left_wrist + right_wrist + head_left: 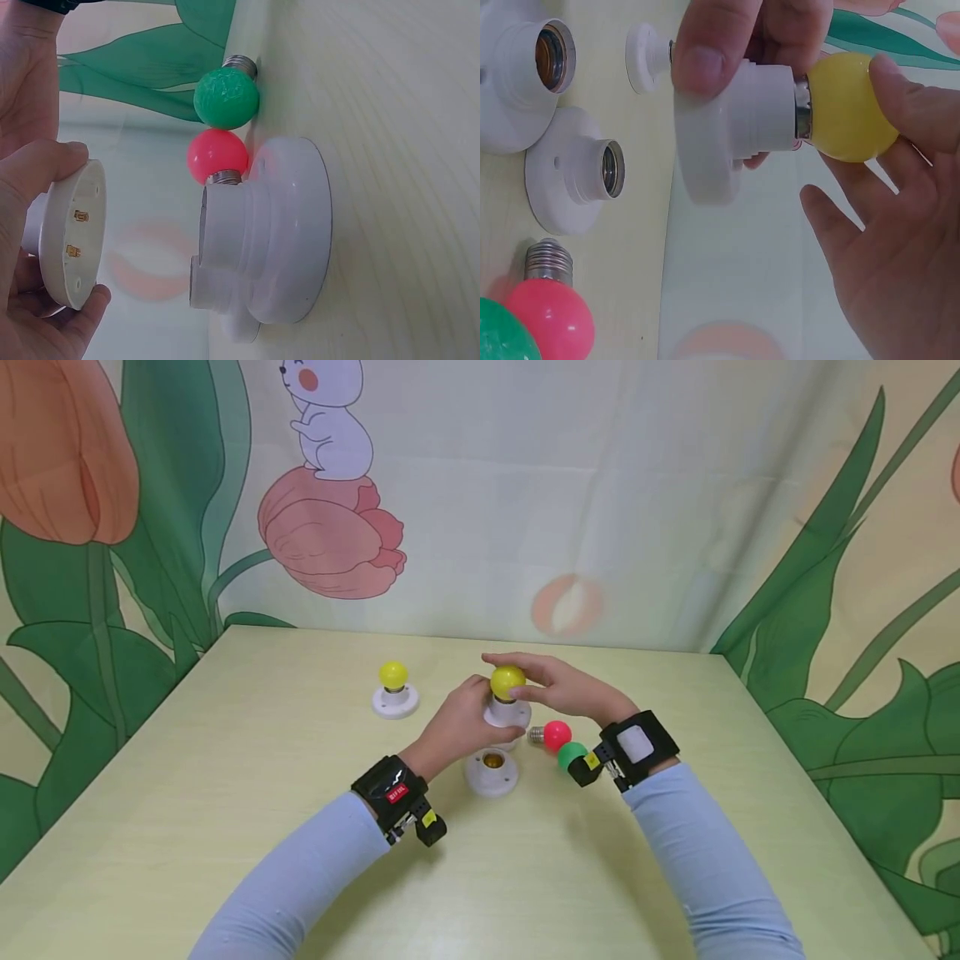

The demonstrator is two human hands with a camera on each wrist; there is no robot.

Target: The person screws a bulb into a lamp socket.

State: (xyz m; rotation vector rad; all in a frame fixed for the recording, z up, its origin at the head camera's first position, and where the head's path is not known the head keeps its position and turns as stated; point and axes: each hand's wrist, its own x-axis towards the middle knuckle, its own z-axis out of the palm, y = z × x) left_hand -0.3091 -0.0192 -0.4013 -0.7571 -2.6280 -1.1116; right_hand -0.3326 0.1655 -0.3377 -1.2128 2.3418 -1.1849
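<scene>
My left hand (pixel 467 724) grips the rim of a white lamp socket (pixel 705 154), holding it above the table. Its underside with two brass contacts shows in the left wrist view, where the socket (pixel 94 199) stands on edge. A yellow light bulb (pixel 847 109) sits in the socket's mouth, with a narrow band of its metal base showing. My right hand (pixel 572 685) has its thumb and fingers around the yellow bulb (pixel 507 682). Some right fingertips are hidden behind the bulb.
Two white sockets without bulbs, a nearer socket (pixel 491 781) and a farther socket (pixel 566 172), stand below my hands. A red bulb (pixel 557 736) and a green bulb (pixel 572 753) lie right. Another yellow bulb (pixel 393 675) stands in a socket (pixel 395 703) at back left.
</scene>
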